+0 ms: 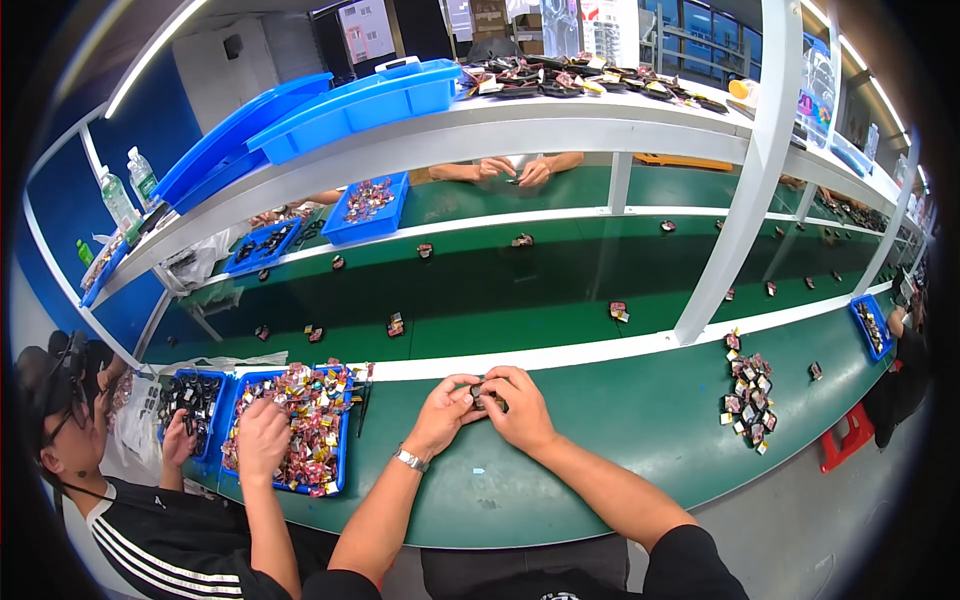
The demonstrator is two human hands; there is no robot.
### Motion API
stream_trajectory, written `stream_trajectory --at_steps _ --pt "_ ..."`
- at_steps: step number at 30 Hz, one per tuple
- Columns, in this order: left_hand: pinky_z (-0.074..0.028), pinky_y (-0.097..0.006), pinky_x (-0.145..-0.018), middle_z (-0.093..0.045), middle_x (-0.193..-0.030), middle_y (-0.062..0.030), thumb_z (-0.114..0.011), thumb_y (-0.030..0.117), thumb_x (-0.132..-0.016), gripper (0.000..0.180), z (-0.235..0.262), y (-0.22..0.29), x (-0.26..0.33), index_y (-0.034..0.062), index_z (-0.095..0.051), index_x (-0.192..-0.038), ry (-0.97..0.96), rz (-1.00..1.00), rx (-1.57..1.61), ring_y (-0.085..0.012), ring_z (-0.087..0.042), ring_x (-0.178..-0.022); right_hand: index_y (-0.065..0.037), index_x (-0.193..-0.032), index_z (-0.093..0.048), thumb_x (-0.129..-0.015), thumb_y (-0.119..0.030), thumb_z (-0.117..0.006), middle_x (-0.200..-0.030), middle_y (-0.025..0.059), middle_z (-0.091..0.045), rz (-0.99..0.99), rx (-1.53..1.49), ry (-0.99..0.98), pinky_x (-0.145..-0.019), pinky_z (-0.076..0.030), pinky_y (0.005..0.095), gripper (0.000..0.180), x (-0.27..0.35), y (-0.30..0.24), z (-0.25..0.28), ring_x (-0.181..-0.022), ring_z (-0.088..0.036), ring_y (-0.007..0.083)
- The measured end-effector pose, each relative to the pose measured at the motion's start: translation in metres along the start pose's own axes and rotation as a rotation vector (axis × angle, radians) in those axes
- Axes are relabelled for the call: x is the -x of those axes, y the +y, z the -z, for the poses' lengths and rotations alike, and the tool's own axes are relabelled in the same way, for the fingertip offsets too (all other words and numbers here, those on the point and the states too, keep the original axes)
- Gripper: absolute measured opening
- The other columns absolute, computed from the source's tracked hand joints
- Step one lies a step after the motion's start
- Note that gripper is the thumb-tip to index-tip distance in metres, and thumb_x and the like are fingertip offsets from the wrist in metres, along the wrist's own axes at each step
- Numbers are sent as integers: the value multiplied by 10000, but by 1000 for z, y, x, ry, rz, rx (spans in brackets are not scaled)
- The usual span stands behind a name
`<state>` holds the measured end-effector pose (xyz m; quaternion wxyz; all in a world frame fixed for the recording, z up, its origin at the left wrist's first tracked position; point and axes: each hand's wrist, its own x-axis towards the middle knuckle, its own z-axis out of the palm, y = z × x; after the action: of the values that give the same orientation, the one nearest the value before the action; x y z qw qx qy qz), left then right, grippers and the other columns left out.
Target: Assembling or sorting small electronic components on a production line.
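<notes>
Over the green tabletop (560, 480), my left hand (442, 414) and my right hand (518, 410) meet with fingers closed round a small black part (478, 398). The fingers cover most of it, so its exact kind cannot be made out. A metal-band watch (411, 460) is on my left wrist. Left of my hands stands a blue tray heaped with small pink, yellow and white electronic pieces (310, 430). A neighbour's hand (263, 437) is over that heap. To the right lies a loose pile of small assembled pieces (748, 395).
A second blue tray (218, 440) holds black parts, beside a seated person (160, 530) at left. Past a white rail (430, 367), a dark green belt (500, 330) carries scattered pieces. A white post (740, 190) supports the overhead shelf (560, 135). A red stool (848, 438) stands right.
</notes>
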<state>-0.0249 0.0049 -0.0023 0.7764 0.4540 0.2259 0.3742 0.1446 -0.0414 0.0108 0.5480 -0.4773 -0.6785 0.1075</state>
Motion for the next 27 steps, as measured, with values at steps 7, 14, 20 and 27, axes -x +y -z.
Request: stream_trajectory --at_steps 7,14,20,27 --pt "-547 -355 -899 -646 -1145 -103 -544 52 -969 282 -9 3 0 35 -474 -1241 63 15 -96 -189 -633 -1052 -37 -852 -640 -755 0 -701 -941 86 -608 -45 8 54 -695 -532 341 120 1 -4 -3 -857 -621 251" --pt "-564 -307 -833 -656 -1108 -98 -505 33 -983 234 -8 -5 -2 17 -492 -1216 182 -9 -171 -159 -648 -993 -37 -881 -663 -755 -11 -715 -954 80 -608 24 78 9 -712 -535 349 139 -1 -6 -2 -871 -618 251" --pt "-554 -300 -831 -654 -1097 -90 -500 49 -989 232 -13 -6 -3 26 -493 -1219 223 -16 -218 -151 -645 -985 -42 -917 -686 -755 -23 -729 -965 76 -613 81 138 14 -735 -532 354 168 1 -2 -3 -890 -618 251" --pt "-543 -323 -874 -636 -1140 -100 -490 41 -988 259 -13 -5 -1 25 -480 -1247 152 -44 -152 -169 -637 -1026 -46 -913 -688 -762 -27 -725 -949 77 -611 60 118 47 -730 -526 355 157 0 -3 -2 -875 -611 257"
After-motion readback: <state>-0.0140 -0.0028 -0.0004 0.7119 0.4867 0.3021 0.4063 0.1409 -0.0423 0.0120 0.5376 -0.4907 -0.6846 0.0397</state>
